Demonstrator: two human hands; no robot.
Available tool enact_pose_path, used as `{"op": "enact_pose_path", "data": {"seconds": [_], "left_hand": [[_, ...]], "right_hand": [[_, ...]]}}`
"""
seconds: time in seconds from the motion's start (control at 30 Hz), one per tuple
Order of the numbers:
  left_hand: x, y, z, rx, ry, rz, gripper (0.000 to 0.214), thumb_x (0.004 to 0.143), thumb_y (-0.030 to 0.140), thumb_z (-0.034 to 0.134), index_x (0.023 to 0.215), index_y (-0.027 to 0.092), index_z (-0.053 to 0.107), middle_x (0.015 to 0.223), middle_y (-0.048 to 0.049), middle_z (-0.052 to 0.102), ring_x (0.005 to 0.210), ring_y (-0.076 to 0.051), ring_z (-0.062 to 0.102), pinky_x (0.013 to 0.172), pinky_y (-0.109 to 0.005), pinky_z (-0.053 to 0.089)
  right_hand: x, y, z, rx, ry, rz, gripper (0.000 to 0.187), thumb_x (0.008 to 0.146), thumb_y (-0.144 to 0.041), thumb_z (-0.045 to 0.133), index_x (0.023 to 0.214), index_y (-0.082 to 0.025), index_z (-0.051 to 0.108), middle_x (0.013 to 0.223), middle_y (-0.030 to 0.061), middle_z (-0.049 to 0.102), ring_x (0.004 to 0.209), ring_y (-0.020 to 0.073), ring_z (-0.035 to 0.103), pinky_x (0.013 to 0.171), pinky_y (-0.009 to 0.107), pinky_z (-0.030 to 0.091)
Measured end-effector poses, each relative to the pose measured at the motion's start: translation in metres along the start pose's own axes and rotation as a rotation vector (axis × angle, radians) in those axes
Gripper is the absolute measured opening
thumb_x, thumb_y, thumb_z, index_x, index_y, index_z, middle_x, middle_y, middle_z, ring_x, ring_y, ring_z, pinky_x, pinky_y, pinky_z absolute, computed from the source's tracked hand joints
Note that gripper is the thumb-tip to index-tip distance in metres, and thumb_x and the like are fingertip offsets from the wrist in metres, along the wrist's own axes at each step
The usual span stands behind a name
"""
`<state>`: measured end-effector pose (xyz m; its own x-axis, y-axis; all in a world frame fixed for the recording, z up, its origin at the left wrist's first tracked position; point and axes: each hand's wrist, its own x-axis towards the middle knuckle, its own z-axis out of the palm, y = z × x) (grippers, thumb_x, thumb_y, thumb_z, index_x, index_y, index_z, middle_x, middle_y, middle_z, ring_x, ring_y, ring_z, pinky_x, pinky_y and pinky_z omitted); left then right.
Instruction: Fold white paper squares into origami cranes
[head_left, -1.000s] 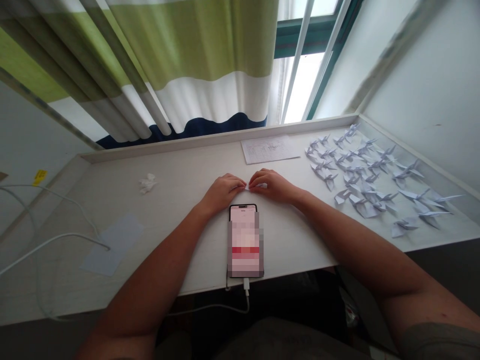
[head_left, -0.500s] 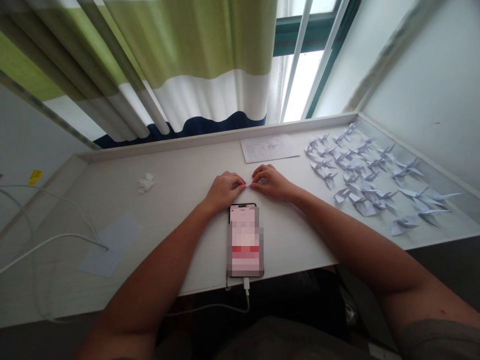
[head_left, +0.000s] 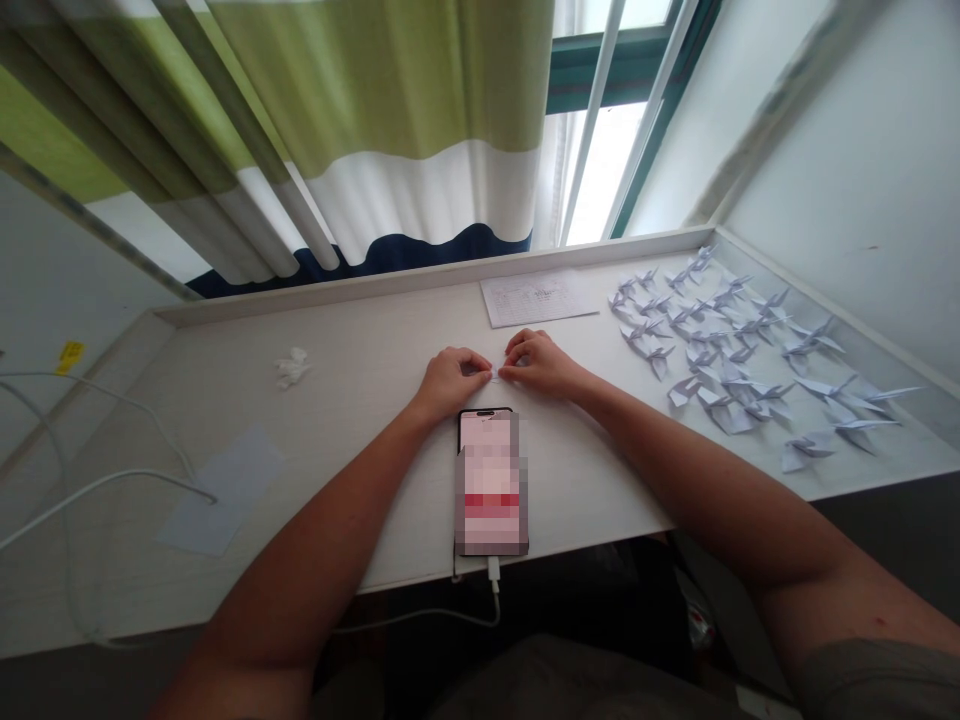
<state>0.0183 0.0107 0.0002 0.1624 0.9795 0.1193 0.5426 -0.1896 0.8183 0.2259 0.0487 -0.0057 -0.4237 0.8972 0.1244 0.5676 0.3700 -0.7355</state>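
Note:
A small piece of white paper (head_left: 495, 374) is pinched between my two hands above the middle of the desk; most of it is hidden by fingers. My left hand (head_left: 456, 378) closes thumb and forefinger on its left side. On its right side my right hand (head_left: 541, 362) does the same, the other fingers curled. Just below the hands lies a phone (head_left: 491, 480) with a lit pink screen, partly blurred, and a white cable plugged into its lower end. To the right spread several folded paper cranes (head_left: 720, 340).
Behind my hands lies a printed sheet (head_left: 538, 297). Crumpled white tissue (head_left: 292, 367) and a blank paper sheet (head_left: 221, 492) are on the left, with a white cable (head_left: 112, 478) crossing the sheet. A raised rim (head_left: 420, 276) borders the desk's back, below a curtain (head_left: 390, 90).
My hands stay nearly in place, with only slight finger movement at the paper. Nothing else has visibly moved.

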Motion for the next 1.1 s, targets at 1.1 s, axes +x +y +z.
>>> {"op": "enact_pose_path", "data": {"seconds": [1.1], "left_hand": [[-0.002, -0.007, -0.003, -0.187, 0.015, 0.001, 0.016, 0.077, 0.028, 0.079, 0.087, 0.02, 0.07, 0.09, -0.0039, 0.075, 0.086, -0.02, 0.067, 0.089, -0.037, 0.055]], "right_hand": [[-0.008, 0.009, -0.006, -0.001, 0.052, -0.083, 0.033, 0.089, -0.036, 0.081, 0.118, -0.022, 0.079, 0.116, 0.0121, 0.075, 0.119, 0.0339, 0.064, 0.108, 0.054, 0.05]]}}
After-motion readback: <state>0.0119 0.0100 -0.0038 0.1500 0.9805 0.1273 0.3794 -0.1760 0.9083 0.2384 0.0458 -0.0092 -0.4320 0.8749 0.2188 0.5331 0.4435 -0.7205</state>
